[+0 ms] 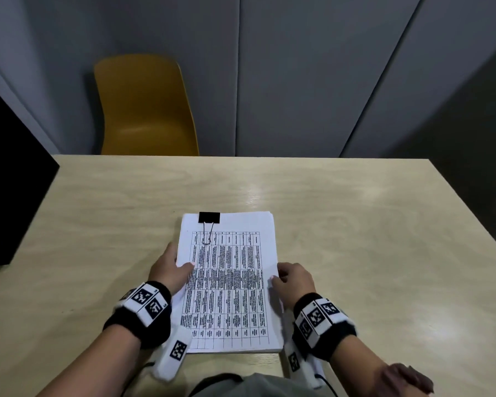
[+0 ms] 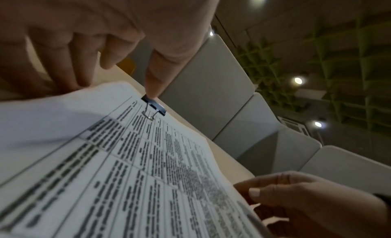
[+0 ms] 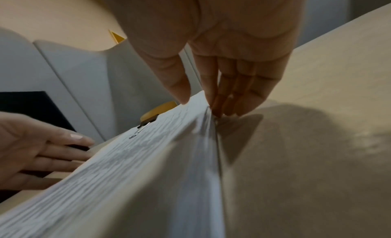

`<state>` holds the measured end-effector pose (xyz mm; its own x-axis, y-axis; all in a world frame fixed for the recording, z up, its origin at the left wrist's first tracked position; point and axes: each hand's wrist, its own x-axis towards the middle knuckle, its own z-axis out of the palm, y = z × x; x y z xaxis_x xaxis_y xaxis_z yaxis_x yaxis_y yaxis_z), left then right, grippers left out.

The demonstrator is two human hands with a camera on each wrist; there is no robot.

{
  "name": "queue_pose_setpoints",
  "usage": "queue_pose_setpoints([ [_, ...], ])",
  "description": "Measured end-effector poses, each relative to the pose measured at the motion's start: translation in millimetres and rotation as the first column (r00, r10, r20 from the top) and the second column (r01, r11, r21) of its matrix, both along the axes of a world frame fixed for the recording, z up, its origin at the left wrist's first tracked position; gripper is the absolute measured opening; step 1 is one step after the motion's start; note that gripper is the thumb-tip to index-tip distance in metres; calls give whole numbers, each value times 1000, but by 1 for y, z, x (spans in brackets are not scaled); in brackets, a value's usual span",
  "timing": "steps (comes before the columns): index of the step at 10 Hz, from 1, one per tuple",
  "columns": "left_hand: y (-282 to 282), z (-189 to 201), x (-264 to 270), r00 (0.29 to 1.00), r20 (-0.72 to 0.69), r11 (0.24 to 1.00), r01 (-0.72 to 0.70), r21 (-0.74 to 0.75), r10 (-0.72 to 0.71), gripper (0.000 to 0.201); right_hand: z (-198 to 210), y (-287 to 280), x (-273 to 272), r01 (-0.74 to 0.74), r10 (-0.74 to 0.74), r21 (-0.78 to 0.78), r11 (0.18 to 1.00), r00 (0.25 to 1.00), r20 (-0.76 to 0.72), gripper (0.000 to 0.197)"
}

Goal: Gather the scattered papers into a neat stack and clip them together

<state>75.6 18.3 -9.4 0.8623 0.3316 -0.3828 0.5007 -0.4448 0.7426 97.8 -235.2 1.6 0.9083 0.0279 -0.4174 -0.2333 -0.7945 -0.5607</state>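
Stack position: paper stack [image 1: 229, 282] lies flat on the table [image 1: 355, 224], mid-table, near the front edge, between both hands.
Left hand [image 1: 169, 270]: thumb on top sheet, fingers along and under the left edge; a loose pinch, likely to steady the stack.
Right hand [image 1: 294, 279]: thumb above, fingers pressed together against the right edge; pinching it, apparently squaring the sheets.
Binder clip [image 1: 209, 217]: black, clamped on the far edge, left of centre; wire handle folded onto the page.
Stack appearance: white sheets, printed table on top, edges near flush; far-right corner slightly stepped.
Judgement: task looks essentially complete.
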Motion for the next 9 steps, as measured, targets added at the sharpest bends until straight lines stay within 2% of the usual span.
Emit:
queue_pose_setpoints([
  [1,1,-2,-6,999,-33,997,23,-79,-25,75,-4,4,-4,-65,64,-47,997,998,-12,35],
  [2,0,0,-10,999,-17,987,29,-159,-32,83,0,3,-7,-96,96,-47,994,995,-1,29],
  [3,1,6,-17,996,86,966,38,-255,-17,76,8,-1,-12,-74,74,-19,997,997,16,13],
  [4,-3,13,-27,991,117,936,-13,-351,58,68,16,-5,-20,-15,13,59,998,999,42,31],
  [5,-4,14,-34,987,99,914,-74,-398,123,65,18,-10,-25,7,-10,106,994,1000,30,38],
  [6,-4,20,-37,989,77,915,-84,-396,124,64,16,-13,-25,12,-13,168,986,1000,1,46],
  [8,-3,21,-42,990,48,906,-101,-411,133,70,5,-20,-26,32,-30,253,967,999,-9,50],
  [9,1,17,-47,986,33,905,-137,-403,163,72,4,-27,-32,33,-45,270,962,998,41,47],
])
